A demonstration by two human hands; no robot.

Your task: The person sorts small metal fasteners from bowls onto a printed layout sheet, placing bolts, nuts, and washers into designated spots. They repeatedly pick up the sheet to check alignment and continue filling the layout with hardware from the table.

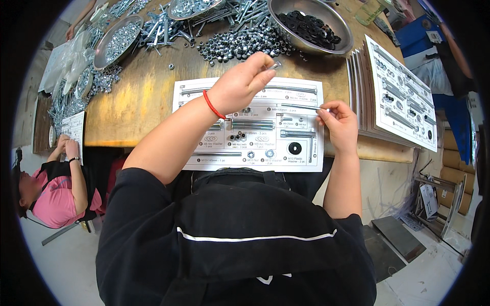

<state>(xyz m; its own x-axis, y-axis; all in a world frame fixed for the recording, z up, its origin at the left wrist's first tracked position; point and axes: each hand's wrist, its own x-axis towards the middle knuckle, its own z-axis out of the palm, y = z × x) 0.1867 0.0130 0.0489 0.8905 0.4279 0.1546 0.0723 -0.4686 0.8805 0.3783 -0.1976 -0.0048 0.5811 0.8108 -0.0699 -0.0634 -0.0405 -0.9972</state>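
Note:
Over the upper part of a white printed card [224,162], my left hand [244,84] is closed in a pinch around a small shiny metal piece [276,65]; its exact kind is hard to make out. A red cord bracelet circles that wrist. At the card's right edge, thumb and fingers of my right hand [339,121] pinch the right end of a long bolt [300,106] lying along the card. Lower on the card are several long bolts [252,124], black-capped nuts [238,137] and a black plastic washer [294,148]. My left forearm hides part of the card.
Beyond the card lie a pile of black-and-silver nuts [229,47], loose bolts [162,31] and a metal bowl of black washers [347,43]. A dish of small hardware [118,43] stands left. Stacked printed cards [403,92] lean right. A co-worker in pink [60,201] works at left.

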